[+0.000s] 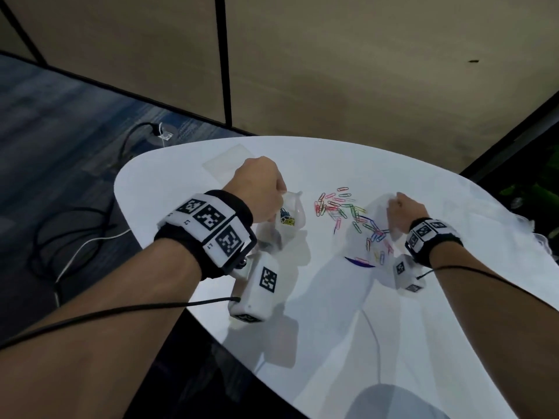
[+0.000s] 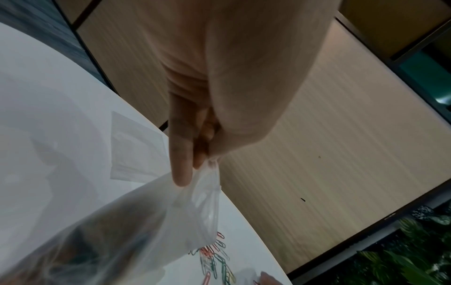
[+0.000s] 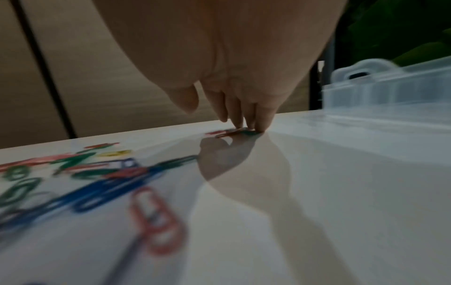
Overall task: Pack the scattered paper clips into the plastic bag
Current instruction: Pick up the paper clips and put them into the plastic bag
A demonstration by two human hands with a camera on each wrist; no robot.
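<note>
Both forearms reach out over the white table [image 1: 332,328], each wrist wrapped in a black band with printed markers. At the left, the left hand [image 1: 261,189] pinches the rim of the bag [image 1: 289,217] between thumb and curled fingers [image 2: 180,165], holding the clear plastic up off the table; a few dark and yellow clips show inside it. Loose clips [image 1: 341,207] in red, green, blue and yellow lie scattered on the table between the hands, just right of the bag. At the right edge of that scatter, the right hand [image 1: 403,210] has its fingertips [image 3: 246,123] bunched and pressed down onto a clip on the tabletop; whether it actually grips it is unclear. Farther right stands a clear plastic box [image 3: 390,86]. A flat clear sheet [image 1: 230,163] lies beyond the left hand.
</note>
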